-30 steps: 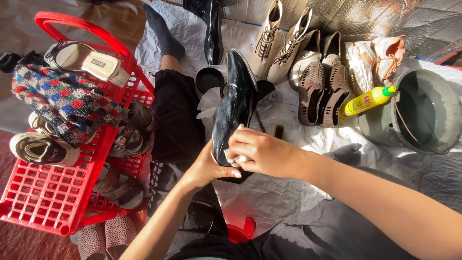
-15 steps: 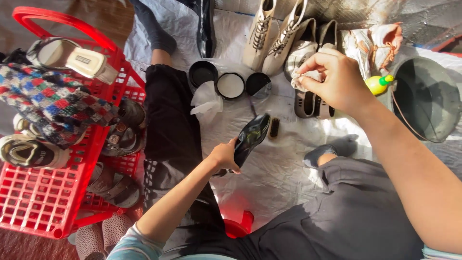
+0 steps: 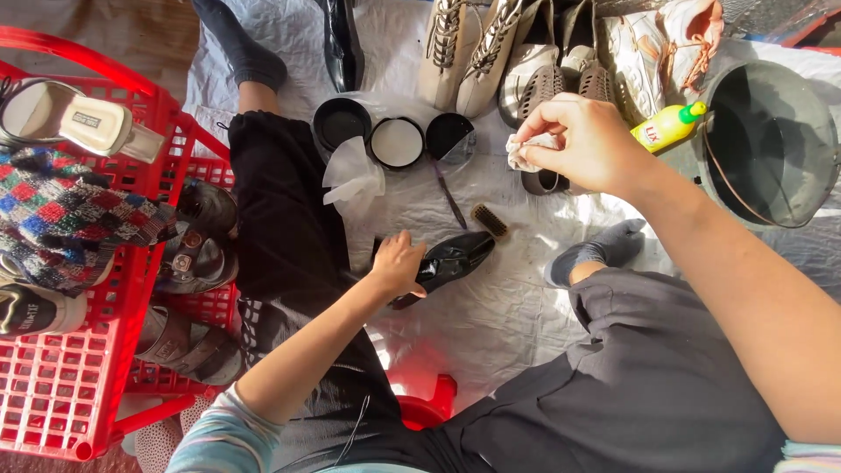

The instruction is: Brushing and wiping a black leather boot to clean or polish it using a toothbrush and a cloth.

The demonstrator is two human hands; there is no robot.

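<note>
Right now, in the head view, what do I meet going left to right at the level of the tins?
Red basket → black tin → tin of white polish → black lid → right hand holding a white cloth → yellow bottle → grey bucket.

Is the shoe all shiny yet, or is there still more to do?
The black shoe already gleams in the sun. The left hand grips it at the heel, while the right hand pinches a white cloth above the open polish tins. The boots and sandals at the back look untouched.
</note>
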